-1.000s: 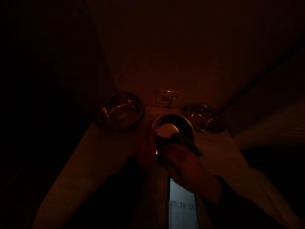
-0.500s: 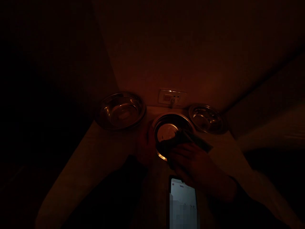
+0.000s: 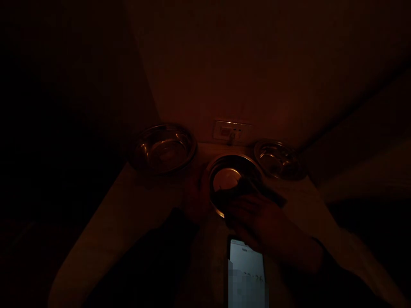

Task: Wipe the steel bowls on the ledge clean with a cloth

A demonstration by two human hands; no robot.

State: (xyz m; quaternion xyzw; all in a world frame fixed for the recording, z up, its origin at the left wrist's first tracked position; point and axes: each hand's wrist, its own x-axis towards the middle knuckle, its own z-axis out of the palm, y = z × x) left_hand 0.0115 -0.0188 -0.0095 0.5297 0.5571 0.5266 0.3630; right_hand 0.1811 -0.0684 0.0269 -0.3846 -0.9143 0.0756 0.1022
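Note:
A round, shiny metal bowl [image 3: 226, 178] stands in the middle of the table. My left hand [image 3: 195, 197] is closed against its left side; the fingers are dim and partly lost in shadow. Over the bowl's near right part lies my right hand [image 3: 261, 218], fingers together on a dark cloth [image 3: 273, 195]. The cloth reaches into the bowl, and one end sticks out past its right rim. Just below my right hand, a lit phone [image 3: 246, 261] rests with its screen facing up.
A wide metal bowl [image 3: 167, 155] sits at the table's back left corner. At the back right corner is a smaller metal dish [image 3: 278, 160]. Behind them rises a wall with a socket plate [image 3: 231, 130], a plug in it. The pale table [image 3: 105, 239] has dark surroundings.
The cloth and my right hand have shifted slightly within the bowl, which has moved a little toward me. The view is dimmer, and large digits now show on the phone.

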